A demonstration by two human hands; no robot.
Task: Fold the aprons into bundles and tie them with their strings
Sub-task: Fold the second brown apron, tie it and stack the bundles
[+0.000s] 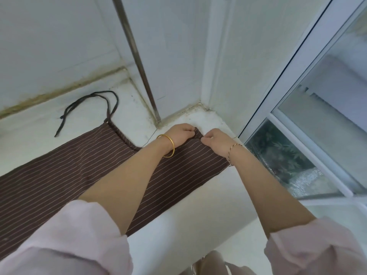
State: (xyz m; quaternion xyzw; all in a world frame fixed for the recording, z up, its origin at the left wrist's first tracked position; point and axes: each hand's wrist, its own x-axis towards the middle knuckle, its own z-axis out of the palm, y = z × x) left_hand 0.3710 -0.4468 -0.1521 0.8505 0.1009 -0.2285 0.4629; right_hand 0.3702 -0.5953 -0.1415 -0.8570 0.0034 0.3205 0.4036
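- Pale pink rolled sleeves (79, 239) sit nearest, at 6 o'clock, with both bare forearms reaching out toward 12.
- The white counter (188, 207) carries the work. Its bare front edge shows between the forearms.
- The brown pinstriped cloth apron (65, 167) lies flat on the counter. Its long axis runs from 8 o'clock, where it leaves view, up to about 1 o'clock, where it narrows.
- The left hand (181, 133), with a gold bangle (168, 145) on the wrist, has its fingers curled over the narrow end's edge. This grip pinches cloth and holds nothing else.
- The right hand (215, 139), with a thin twisted bracelet (232, 150) on the wrist, is just beside it. Its fingertips are closed in a pinch on the same end.
- From both grips the rest of the apron lies toward 8 o'clock. Any fold or roll would probably travel that way, down the long axis.
- The dark apron strings (89, 104) lie loose on the counter at 10 o'clock from the hands. They are well apart from both grips, and the left hand is the nearer one.
- A grey metal pole (137, 56) rises at 12 o'clock, and a white-framed window (294, 108) stands at 3 o'clock.
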